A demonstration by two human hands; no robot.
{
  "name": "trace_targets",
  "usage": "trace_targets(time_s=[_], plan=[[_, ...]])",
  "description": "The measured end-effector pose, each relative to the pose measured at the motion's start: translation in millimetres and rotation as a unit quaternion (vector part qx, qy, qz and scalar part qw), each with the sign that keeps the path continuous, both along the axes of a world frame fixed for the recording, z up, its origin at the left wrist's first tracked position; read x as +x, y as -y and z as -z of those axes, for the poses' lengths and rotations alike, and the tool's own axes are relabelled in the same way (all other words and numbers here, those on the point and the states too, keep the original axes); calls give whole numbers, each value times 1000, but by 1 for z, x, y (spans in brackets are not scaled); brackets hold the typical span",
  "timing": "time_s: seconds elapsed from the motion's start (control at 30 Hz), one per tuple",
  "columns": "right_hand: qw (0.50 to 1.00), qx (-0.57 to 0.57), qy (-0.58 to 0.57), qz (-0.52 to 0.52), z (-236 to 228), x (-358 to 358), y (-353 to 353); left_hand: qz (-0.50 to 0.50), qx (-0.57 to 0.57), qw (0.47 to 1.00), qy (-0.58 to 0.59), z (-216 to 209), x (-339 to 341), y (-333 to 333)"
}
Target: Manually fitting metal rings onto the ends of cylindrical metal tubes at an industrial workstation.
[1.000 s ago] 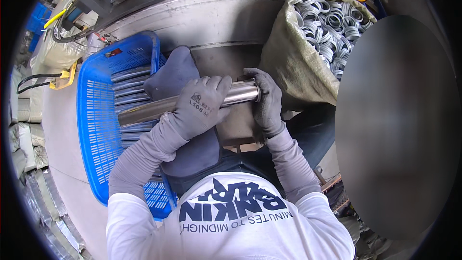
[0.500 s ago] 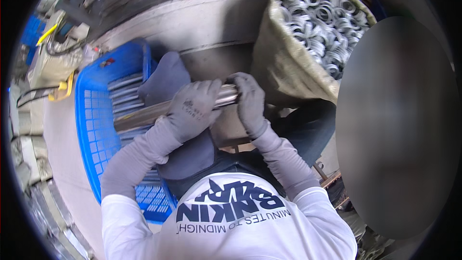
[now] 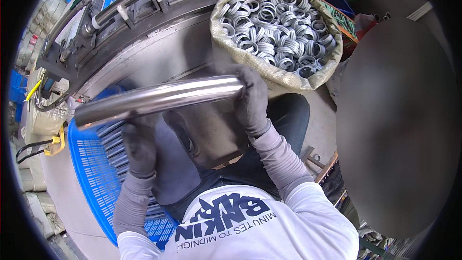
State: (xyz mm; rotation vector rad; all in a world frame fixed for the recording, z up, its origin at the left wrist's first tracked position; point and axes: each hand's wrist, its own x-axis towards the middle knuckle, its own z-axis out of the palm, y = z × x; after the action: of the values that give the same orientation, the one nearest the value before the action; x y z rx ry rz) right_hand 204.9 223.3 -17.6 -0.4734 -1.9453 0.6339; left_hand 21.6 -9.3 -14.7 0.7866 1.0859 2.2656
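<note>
A shiny metal tube (image 3: 163, 97) slants across in front of me, its left end lower and nearer. At its right end, my gloved right hand (image 3: 251, 101) has its fingers wrapped round the tube. Beneath the left part sits my gloved left hand (image 3: 139, 148), its fingertips blurred and partly hidden at the tube's underside. Whether those fingers grip or only rest against the tube is unclear. Below and left, a blue plastic basket (image 3: 87, 159) holds several thin metal tubes (image 3: 114, 149) laid side by side.
A woven sack (image 3: 226, 60) full of grey rings (image 3: 284, 31) stands at the far right. Behind runs a dark metal bench (image 3: 130, 33) with rods and clamps. A grey pad (image 3: 175, 173) covers my left leg. A yellow clamp-like piece (image 3: 57, 143) with black cable lies left.
My left hand has come off the tube's middle and moved left and down, under its left part. The tube has risen and turned flatter, still in my right hand. The view has shifted.
</note>
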Motion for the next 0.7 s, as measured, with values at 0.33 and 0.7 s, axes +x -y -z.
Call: trace_targets(time_s=[0.33, 0.7], plan=[[855, 15, 363, 371, -66, 36, -227, -128, -256, 924, -253, -121, -67, -2], [899, 35, 317, 300, -42, 48, -256, -47, -412, 654, -633, -26, -14, -11]])
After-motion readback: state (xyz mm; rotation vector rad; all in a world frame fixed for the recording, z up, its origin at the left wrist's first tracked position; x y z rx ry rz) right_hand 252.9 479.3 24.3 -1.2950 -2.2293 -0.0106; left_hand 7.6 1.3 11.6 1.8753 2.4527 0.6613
